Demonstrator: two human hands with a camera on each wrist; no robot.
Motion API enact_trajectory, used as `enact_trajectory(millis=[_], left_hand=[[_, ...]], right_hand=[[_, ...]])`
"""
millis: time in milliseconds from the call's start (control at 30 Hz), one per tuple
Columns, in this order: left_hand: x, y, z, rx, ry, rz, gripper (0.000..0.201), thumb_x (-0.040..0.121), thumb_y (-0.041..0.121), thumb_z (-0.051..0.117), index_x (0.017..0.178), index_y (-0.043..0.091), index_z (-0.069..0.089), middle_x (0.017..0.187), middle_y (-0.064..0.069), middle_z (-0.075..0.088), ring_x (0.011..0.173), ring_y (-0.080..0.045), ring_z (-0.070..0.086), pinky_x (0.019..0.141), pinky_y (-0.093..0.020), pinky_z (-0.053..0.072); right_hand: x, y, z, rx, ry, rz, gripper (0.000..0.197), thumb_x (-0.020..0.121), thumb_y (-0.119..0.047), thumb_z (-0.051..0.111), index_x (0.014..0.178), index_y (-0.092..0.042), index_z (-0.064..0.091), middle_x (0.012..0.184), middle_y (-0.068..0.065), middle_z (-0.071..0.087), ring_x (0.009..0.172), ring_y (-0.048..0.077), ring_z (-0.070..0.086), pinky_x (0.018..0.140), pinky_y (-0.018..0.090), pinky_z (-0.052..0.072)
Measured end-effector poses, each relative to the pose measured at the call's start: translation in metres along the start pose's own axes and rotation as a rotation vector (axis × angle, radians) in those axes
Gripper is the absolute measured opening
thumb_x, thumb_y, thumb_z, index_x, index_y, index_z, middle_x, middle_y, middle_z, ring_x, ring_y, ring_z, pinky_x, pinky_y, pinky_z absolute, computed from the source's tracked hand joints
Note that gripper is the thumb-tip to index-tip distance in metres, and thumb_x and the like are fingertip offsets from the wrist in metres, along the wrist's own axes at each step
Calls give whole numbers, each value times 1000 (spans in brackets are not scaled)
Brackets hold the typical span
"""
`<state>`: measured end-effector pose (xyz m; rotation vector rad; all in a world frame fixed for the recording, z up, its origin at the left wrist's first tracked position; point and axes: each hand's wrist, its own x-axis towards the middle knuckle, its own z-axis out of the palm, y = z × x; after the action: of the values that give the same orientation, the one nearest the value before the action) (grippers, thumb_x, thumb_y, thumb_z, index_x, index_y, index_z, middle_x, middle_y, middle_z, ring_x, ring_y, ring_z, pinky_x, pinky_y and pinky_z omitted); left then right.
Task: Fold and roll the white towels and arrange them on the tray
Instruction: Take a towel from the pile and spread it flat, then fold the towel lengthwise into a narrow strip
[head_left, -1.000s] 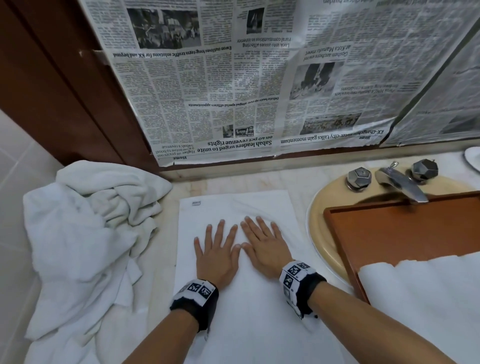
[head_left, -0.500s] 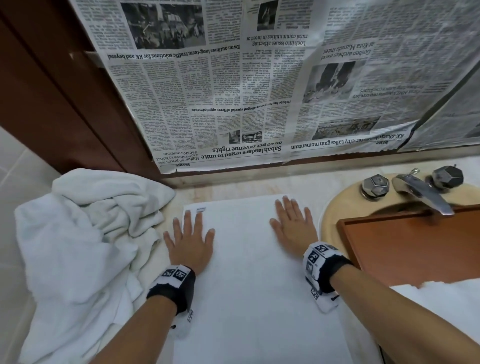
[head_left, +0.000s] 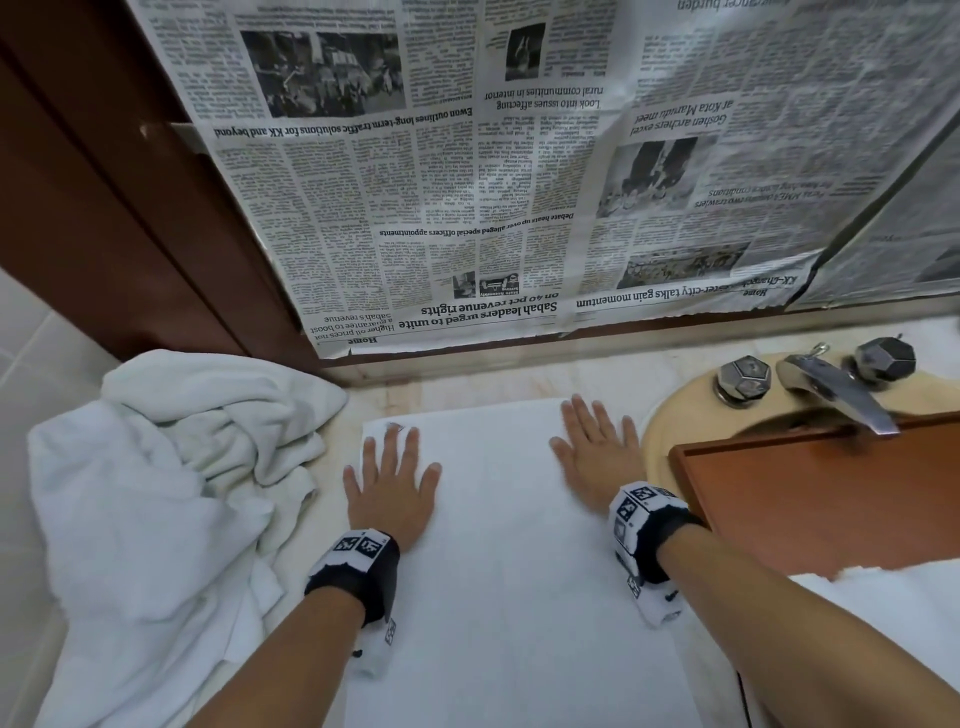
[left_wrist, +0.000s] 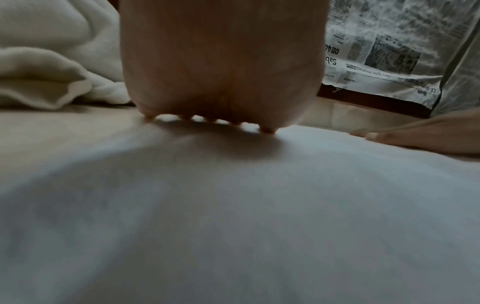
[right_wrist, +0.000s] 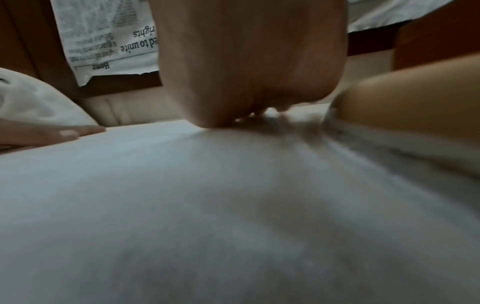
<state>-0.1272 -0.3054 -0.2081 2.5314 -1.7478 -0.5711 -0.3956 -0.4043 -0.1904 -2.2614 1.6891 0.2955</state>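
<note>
While we look down at the counter, each line takes one thing.

Flat towel: we have a white towel (head_left: 511, 545) spread smooth on the pale counter (head_left: 452, 387), its far edge near the wall, a small label at its far left corner.
Left hand: our left hand (head_left: 392, 486) lies palm down on the towel's left side, fingers straight and slightly spread, holding nothing; fingertips reach the label corner.
Right hand: our right hand (head_left: 597, 454) lies flat on the towel's right side near its far right corner, fingers straight and together, gripping nothing.
Spacing: our hands sit well apart, with bare towel between them.
Wrist views: each wrist camera shows the heel of a palm (left_wrist: 223, 61) pressed onto the cloth and the other hand's fingertips at the frame's edge; both are blurred.
Loose towels: a crumpled white heap (head_left: 156, 499) sits left of the flat towel, just beside it.
Tray: a brown wooden tray (head_left: 831, 499) rests over the beige sink (head_left: 670, 431) to our right, with white towels (head_left: 883, 618) in its near part.
Tap: a metal faucet (head_left: 836, 392) stands between two faceted knobs behind the tray.
Wall: newspaper (head_left: 519, 171) hangs upside down above the counter.
</note>
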Motion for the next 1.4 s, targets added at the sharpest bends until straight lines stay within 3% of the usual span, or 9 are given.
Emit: enact_trajectory(millis=[200, 300, 367, 533, 667, 867, 1100, 1300, 1400], left_hand=[[-2, 25, -17, 27, 97, 24, 61, 101, 48, 33, 154, 19, 24, 166, -3, 8, 152, -29, 7, 120, -52, 9], [-1, 55, -25, -70, 91, 202, 61, 99, 45, 39, 150, 13, 36, 160, -9, 29, 144, -31, 29, 116, -43, 24], [3, 82, -26, -164, 43, 294, 56, 100, 39, 47, 148, 10, 41, 151, -12, 40, 135, -31, 39, 111, -41, 33], [19, 154, -15, -307, -59, 369, 47, 98, 38, 56, 137, 12, 53, 130, -10, 54, 121, -28, 51, 101, -35, 40], [32, 194, -6, -292, -124, 355, 45, 94, 42, 62, 129, 14, 58, 117, -8, 61, 111, -26, 56, 93, -36, 45], [37, 226, 3, -171, -68, 252, 46, 89, 51, 64, 117, 16, 55, 117, -3, 56, 107, -26, 57, 85, -39, 50], [31, 248, -2, -93, -42, 159, 19, 87, 19, 56, 104, 11, 62, 106, -9, 63, 88, -31, 59, 69, -31, 44], [27, 240, 2, -247, -14, 129, 17, 91, 18, 52, 102, 9, 61, 100, -8, 63, 87, -29, 58, 68, -32, 40], [31, 231, 7, -380, -2, 122, 13, 90, 19, 54, 98, 13, 62, 100, -7, 67, 93, -29, 63, 71, -30, 43]], right_hand=[[-52, -10, -13, 221, 188, 177, 63, 101, -28, 41, 156, -10, 15, 164, 7, 14, 150, 25, 13, 119, 44, 17], [-96, -13, -3, 319, 355, 265, 45, 96, -19, 53, 138, -4, 46, 137, 16, 49, 127, 33, 42, 100, 42, 36], [-111, -11, 11, 310, 381, 312, 30, 93, -15, 59, 120, -2, 58, 119, 17, 56, 113, 35, 49, 90, 44, 42], [-119, -5, 29, 240, 347, 311, 25, 70, -12, 84, 85, -4, 65, 88, 13, 61, 83, 35, 60, 61, 40, 51], [-128, -3, 33, 236, 364, 303, 31, 59, -13, 90, 76, -9, 64, 79, 7, 60, 71, 28, 61, 52, 35, 51], [-145, 8, 44, 280, 369, 319, 37, 53, -14, 93, 74, -12, 63, 76, 3, 59, 63, 23, 59, 48, 30, 50], [-160, 21, 56, 327, 309, 346, 40, 52, -14, 95, 68, -10, 58, 69, 5, 58, 59, 24, 63, 40, 27, 45], [-171, 20, 56, 384, 243, 307, 44, 47, -14, 95, 69, -9, 57, 73, 8, 59, 61, 25, 64, 40, 30, 48], [-175, 16, 47, 367, 218, 351, 29, 69, -17, 85, 83, -8, 61, 88, 9, 62, 78, 26, 67, 55, 32, 53]])
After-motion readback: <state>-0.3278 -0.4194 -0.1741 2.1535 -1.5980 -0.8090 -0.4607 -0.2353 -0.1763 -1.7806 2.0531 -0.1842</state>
